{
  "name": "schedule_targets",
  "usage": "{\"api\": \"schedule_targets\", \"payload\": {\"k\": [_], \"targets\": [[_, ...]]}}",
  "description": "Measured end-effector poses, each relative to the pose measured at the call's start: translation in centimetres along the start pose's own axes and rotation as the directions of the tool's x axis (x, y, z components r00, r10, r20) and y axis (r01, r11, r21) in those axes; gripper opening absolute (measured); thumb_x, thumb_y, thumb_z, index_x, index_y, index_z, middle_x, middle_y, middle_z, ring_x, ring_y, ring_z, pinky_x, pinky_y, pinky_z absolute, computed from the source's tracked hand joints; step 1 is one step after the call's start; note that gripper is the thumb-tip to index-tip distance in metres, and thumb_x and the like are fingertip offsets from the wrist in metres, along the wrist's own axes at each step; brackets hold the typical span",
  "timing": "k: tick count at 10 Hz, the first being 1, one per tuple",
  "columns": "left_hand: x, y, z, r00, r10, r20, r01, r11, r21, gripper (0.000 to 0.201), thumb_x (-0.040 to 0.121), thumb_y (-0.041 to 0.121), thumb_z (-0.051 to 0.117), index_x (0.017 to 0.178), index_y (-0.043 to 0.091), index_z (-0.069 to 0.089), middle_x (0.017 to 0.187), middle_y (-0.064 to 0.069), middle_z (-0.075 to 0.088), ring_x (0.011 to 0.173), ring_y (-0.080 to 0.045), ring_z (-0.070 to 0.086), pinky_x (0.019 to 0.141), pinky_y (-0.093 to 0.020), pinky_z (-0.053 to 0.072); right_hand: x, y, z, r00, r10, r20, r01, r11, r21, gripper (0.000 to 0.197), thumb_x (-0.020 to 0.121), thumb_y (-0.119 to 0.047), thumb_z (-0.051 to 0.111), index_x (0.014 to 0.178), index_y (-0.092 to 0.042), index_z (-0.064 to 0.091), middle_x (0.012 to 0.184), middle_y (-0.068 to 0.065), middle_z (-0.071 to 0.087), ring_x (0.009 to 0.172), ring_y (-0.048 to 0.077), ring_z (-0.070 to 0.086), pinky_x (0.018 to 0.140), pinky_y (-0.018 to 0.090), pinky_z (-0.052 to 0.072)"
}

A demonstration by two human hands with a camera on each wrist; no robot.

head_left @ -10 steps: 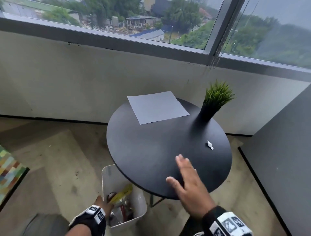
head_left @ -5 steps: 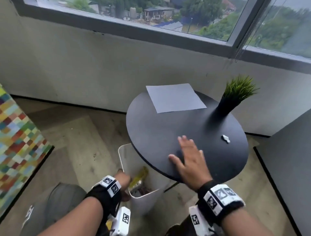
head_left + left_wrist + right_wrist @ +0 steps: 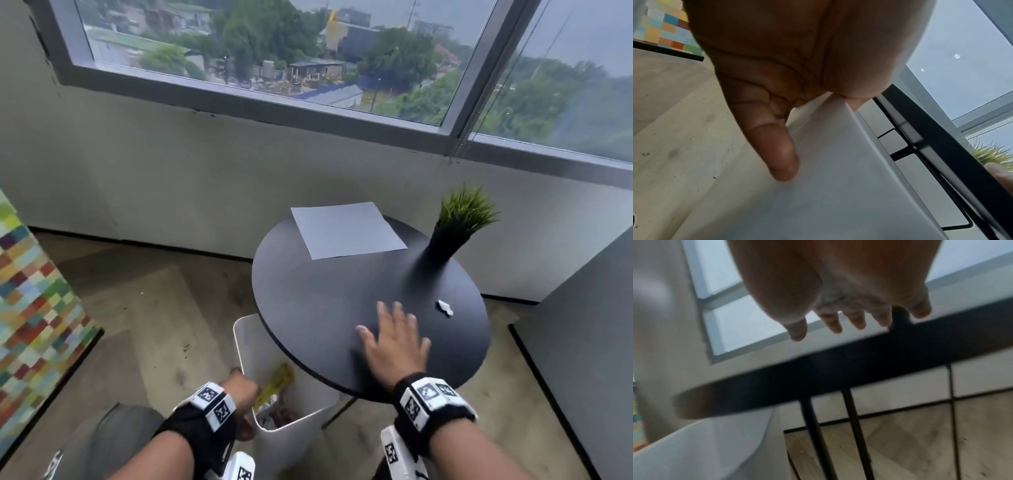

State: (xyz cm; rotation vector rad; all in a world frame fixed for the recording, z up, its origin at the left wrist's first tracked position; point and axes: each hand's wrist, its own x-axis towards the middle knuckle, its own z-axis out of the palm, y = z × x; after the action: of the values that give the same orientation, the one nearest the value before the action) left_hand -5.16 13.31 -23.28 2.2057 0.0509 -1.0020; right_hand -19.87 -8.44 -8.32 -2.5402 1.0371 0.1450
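My left hand [image 3: 245, 394] grips the rim of a white waste bin [image 3: 291, 442] beside the round black table [image 3: 308, 308]; in the left wrist view the thumb [image 3: 777, 154] lies on the bin's outer wall [image 3: 818, 203] and the other fingers are hidden inside. The bin holds a yellow wrapper [image 3: 275, 385] and other rubbish. My right hand [image 3: 394, 337] hovers flat over the table's near part with fingers spread and straight [image 3: 838, 324]. A small crumpled white scrap [image 3: 444, 307] lies on the table to the right of that hand.
A grey sheet of paper [image 3: 346, 229] lies at the table's far side, and a potted green plant [image 3: 455, 222] stands at its far right. A dark partition [image 3: 582, 342] stands on the right, a multicoloured panel [image 3: 30, 301] on the left. Window and wall behind.
The bin has been lifted and pulled nearer under the table's left edge by my left hand. My right hand stays spread over the table. The head view has shifted left and back.
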Motion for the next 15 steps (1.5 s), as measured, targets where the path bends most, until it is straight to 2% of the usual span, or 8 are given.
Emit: {"api": "schedule_targets", "payload": {"k": [2,3,4,6,9,11,14,15], "targets": [[6.8,-3.5,2.2,0.998,0.025,0.050,-0.019,0.993,-0.113,0.080,0.068,0.037,0.074,0.140,0.013,0.047,0.122,-0.017,0.066,0.103,-0.035,0.070,0.080,-0.045,0.062,-4.6,-6.2,4.9,0.867,-0.422,0.264,0.467,0.873,-0.139,0.087,0.076,-0.079,-0.004,0.153,-0.037,-0.002,0.159,-0.008,-0.023,0.146,0.027,-0.027,0.111,0.058,-0.021],[8.5,-4.3,2.4,0.997,0.032,0.068,-0.032,0.999,0.011,0.071,0.071,0.038,0.070,0.135,0.014,0.050,0.123,-0.012,0.066,0.106,-0.031,0.069,0.086,-0.043,0.061,-4.5,-7.0,3.5,0.741,-0.638,0.211,0.634,0.768,0.094,0.074,0.087,-0.071,0.021,0.151,-0.034,0.025,0.161,-0.009,0.019,0.150,0.013,0.011,0.120,0.033,-0.001],[4.1,-1.5,0.7,0.998,0.055,0.042,-0.057,0.996,0.070,0.059,0.081,0.028,0.063,0.135,0.010,0.046,0.124,-0.016,0.064,0.108,-0.032,0.067,0.090,-0.037,0.058,0.3,-2.7,0.8,0.896,-0.444,0.015,0.427,0.870,0.246,0.067,0.091,-0.061,0.046,0.148,-0.028,0.035,0.155,-0.006,0.035,0.143,0.009,0.029,0.117,0.021,0.017],[0.7,0.1,-0.9,0.990,0.080,0.117,-0.104,0.973,0.206,0.067,0.066,0.036,0.063,0.129,0.019,0.047,0.111,-0.013,0.066,0.089,-0.027,0.069,0.065,-0.029,0.058,4.8,1.1,-1.3,0.975,0.172,0.143,-0.144,0.972,-0.188,0.091,0.082,-0.079,0.027,0.154,-0.029,0.006,0.163,-0.003,-0.009,0.149,0.031,-0.006,0.114,0.063,0.009],[1.1,-1.2,-0.7,0.950,0.273,0.153,-0.286,0.956,0.072,0.069,0.075,0.042,0.062,0.140,0.046,0.038,0.139,-0.004,0.060,0.115,-0.021,0.065,0.096,-0.038,0.055,-3.6,-6.7,2.4,0.652,-0.695,0.304,0.718,0.695,0.049,0.075,0.092,-0.063,0.043,0.154,-0.033,0.013,0.163,-0.011,0.007,0.150,0.009,0.001,0.122,0.040,0.001],[-3.0,-0.9,-2.0,0.976,0.196,0.098,-0.197,0.980,0.004,0.056,0.087,0.025,0.052,0.135,0.044,0.031,0.098,-0.016,0.066,0.062,-0.029,0.065,0.045,-0.029,0.050,5.3,-0.5,-1.9,0.989,0.112,0.100,-0.091,0.976,-0.199,0.082,0.084,-0.068,0.043,0.152,-0.032,0.014,0.163,-0.001,0.000,0.149,0.028,0.003,0.114,0.060,0.017],[-2.4,-1.5,-2.0,0.982,0.152,0.109,-0.153,0.988,0.001,0.069,0.074,0.038,0.050,0.140,0.045,0.031,0.103,-0.017,0.067,0.070,-0.037,0.068,0.049,-0.032,0.051,-1.0,-7.0,0.1,0.689,-0.645,0.330,0.677,0.736,0.025,0.068,0.091,-0.063,0.041,0.150,-0.035,0.026,0.157,-0.014,0.030,0.145,0.005,0.024,0.122,0.035,0.005],[-2.3,-1.3,-2.0,0.980,0.162,0.119,-0.163,0.987,-0.006,0.068,0.079,0.032,0.049,0.143,0.043,0.029,0.102,-0.016,0.066,0.064,-0.032,0.067,0.046,-0.032,0.052,6.5,-4.9,-1.7,0.905,-0.403,0.138,0.421,0.896,-0.143,0.069,0.092,-0.055,0.050,0.151,-0.027,0.027,0.157,0.000,0.032,0.144,0.020,0.029,0.120,0.041,0.017]]}}
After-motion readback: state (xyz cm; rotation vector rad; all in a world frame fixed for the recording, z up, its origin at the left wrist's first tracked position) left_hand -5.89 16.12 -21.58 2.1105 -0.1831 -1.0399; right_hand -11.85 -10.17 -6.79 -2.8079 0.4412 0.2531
